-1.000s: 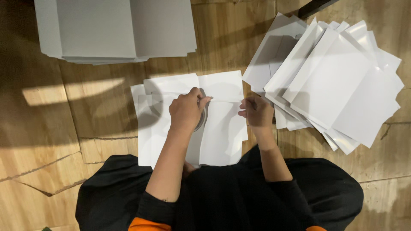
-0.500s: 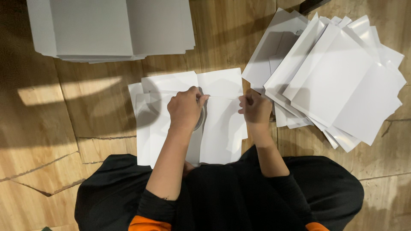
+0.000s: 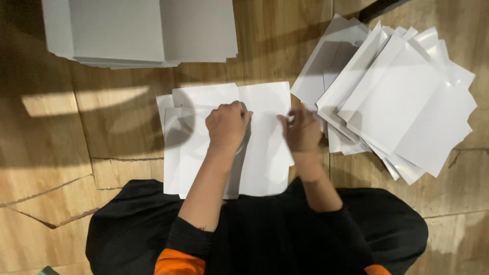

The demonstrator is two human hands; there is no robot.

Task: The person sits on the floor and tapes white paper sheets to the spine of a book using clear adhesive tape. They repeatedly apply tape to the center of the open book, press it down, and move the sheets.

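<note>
Above the left hand [image 3: 226,125], further from the person, lies a stack of grey flat boards [image 3: 140,30], and just to the right of the right hand [image 3: 301,130] a fanned pile of white folded sheets [image 3: 402,102] is spread on the wooden floor [image 3: 56,153]. Directly under both hands lies the white paper sheet [image 3: 265,153]; the left hand is closed like a fist and presses on its middle fold, while the right hand, blurred, has its fingers narrowly bent at the sheet's right edge, and whether it grips the paper I cannot tell

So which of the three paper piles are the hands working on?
The middle pile, flat in front of the person: the left hand presses on it, the right hand at its edge. The other two lie untouched.
</note>
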